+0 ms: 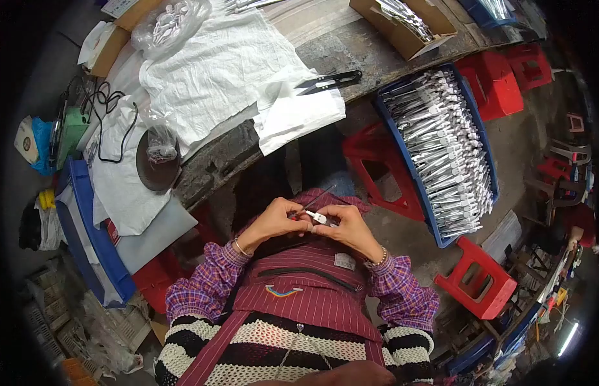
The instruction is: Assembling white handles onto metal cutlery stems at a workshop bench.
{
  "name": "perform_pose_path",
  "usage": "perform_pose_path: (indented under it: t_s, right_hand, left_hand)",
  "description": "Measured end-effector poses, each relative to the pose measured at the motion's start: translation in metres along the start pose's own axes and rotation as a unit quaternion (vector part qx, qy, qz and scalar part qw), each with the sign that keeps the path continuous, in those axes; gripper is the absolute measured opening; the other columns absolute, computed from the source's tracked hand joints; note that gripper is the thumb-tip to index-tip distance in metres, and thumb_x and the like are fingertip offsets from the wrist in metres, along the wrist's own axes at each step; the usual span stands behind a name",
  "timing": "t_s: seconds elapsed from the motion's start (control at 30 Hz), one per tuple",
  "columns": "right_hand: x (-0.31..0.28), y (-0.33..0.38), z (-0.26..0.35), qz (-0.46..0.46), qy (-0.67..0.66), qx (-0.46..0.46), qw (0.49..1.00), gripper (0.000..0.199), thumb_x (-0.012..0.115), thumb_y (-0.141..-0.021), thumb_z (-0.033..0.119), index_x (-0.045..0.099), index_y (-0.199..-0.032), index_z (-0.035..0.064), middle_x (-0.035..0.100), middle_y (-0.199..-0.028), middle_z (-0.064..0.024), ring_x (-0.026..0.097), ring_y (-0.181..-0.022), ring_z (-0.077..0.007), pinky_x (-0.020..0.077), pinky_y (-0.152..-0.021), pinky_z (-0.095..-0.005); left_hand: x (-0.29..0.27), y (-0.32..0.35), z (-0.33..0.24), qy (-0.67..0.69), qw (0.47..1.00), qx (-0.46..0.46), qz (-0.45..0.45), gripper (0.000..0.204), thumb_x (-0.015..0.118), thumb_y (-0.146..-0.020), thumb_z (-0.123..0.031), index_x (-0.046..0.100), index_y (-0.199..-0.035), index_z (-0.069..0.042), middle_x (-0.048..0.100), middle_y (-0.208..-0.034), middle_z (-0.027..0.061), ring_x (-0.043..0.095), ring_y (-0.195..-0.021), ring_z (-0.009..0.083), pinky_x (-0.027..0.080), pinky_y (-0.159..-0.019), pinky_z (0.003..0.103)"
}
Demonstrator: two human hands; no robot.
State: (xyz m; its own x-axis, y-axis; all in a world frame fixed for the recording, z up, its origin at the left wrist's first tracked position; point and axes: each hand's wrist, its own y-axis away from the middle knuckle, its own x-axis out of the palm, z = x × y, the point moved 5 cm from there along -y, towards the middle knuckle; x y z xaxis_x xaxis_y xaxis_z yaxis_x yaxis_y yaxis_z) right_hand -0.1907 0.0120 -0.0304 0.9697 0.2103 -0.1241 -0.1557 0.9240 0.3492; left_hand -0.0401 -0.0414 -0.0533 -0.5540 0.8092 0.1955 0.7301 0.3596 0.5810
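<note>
Both of my hands meet over my lap, in front of a striped maroon apron. Between them is a small white plastic piece (319, 218) with a dark spot on it. My right hand (352, 226) pinches this piece from its right side. Closed fingers of my left hand (274, 222) touch the piece's other side. From near the left fingertips a thin dark rod (322, 195) points up and to the right; its other end is hidden by the fingers. A bit of red shows beside the left fingers.
A blue crate (434, 235) full of white and silver slim parts rests on red stools (393, 186) at my right. The worktable (216, 161) ahead holds white cloth (209, 71), black thread snips (335, 82), a dark round disc (153, 168) and a cardboard box (434, 42). Another red stool (478, 283) stands right.
</note>
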Motion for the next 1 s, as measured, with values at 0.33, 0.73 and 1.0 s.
perform_pose_path:
  t_s: [0.33, 0.73, 1.0]
  right_hand:
    - [-0.009, 0.001, -0.006, 0.002, -0.071, 0.05, 0.996, 0.028, 0.075, -0.074, 0.019, 0.067, -0.091, -0.0014, 0.062, -0.069, -0.0025, 0.055, -0.063, -0.0075, 0.0436, -0.056, -0.0244]
    - [-0.023, 0.01, -0.052, -0.023, -0.062, 0.111, 0.992, 0.025, 0.069, -0.079, 0.015, 0.064, -0.098, -0.001, 0.059, -0.064, -0.0004, 0.055, -0.054, -0.0062, 0.042, -0.049, -0.022]
    - [-0.034, 0.013, -0.057, -0.076, -0.167, 0.143, 0.973, 0.019, 0.064, -0.084, 0.01, 0.063, -0.101, -0.0002, 0.066, -0.082, -0.0023, 0.055, -0.056, -0.0038, 0.0445, -0.052, -0.0181]
  left_hand:
    - [-0.005, -0.002, -0.001, -0.032, 0.998, 0.012, -0.055, 0.013, 0.067, -0.08, -0.013, 0.066, -0.081, 0.0, 0.06, -0.064, 0.0005, 0.052, -0.054, 0.0037, 0.039, -0.048, 0.019]
    - [-0.008, -0.032, 0.0, -0.095, 0.993, 0.023, -0.061, 0.016, 0.064, -0.082, -0.009, 0.064, -0.095, -0.002, 0.062, -0.077, -0.0007, 0.051, -0.061, 0.0048, 0.04, -0.052, 0.02]
    - [-0.035, -0.025, 0.005, -0.11, 0.978, 0.054, -0.17, 0.018, 0.062, -0.084, -0.015, 0.065, -0.099, -0.006, 0.053, -0.064, -0.0045, 0.044, -0.051, 0.0034, 0.034, -0.046, 0.021]
